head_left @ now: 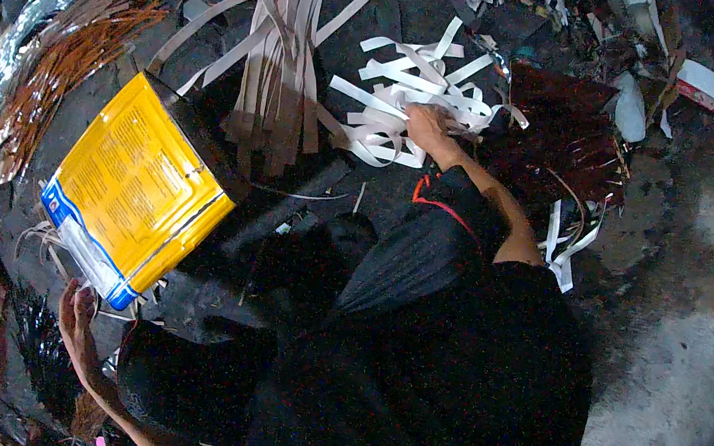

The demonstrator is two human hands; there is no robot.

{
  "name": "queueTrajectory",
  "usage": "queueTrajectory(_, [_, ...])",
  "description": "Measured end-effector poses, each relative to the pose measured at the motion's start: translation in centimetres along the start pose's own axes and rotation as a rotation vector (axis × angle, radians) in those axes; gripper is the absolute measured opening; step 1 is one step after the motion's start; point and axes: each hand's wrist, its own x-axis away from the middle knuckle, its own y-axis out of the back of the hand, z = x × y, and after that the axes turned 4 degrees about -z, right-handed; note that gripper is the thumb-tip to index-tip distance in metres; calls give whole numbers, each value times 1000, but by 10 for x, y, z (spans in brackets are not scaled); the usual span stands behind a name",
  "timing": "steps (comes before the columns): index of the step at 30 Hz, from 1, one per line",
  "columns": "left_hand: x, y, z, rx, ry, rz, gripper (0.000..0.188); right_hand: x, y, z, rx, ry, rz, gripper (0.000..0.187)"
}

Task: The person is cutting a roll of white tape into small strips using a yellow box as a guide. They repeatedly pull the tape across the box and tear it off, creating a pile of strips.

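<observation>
A: ok, from where I'm standing, the right hand [433, 133] is in the pile of white strips [429, 88] on the floor [651, 370], fingers bent down into it. Can't tell if that grip is pinching anything, the fingertips are buried

B: and the left hand [80, 322]?

A: by the lower end of the yellow tin [135, 184], fingers loosely spread, no strip in that one. Can't tell if it's brushing the tin

B: any tips for that tangle?

A: I'd pinch one strip near a loose end and draw it out slowly, a yank probably drags the neighbours along

B: counts?

A: two hands, one tin, one big white pile, one small white clump [563, 275] near the right forearm, one bundle of greyish strips [270, 74] left of the pile, one patch of dark brown bristles [554, 134] right of it. Single strips overlap too much to count
</observation>
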Motion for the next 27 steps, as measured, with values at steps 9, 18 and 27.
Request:
queueTrajectory(9, [-4, -24, -65, -109, -122, -55, 46, -18, 131, 51, -676, 66, -129, 21])
queueTrajectory(18, [22, -102, -214, -64, -715, 436, 52, 16, 324, 299, -731, 1008, 516, 17])
queueTrajectory(27, [11, -28, -150, -148, -178, 414, 22, -5, 304, 325, -630, 781, 457, 20])
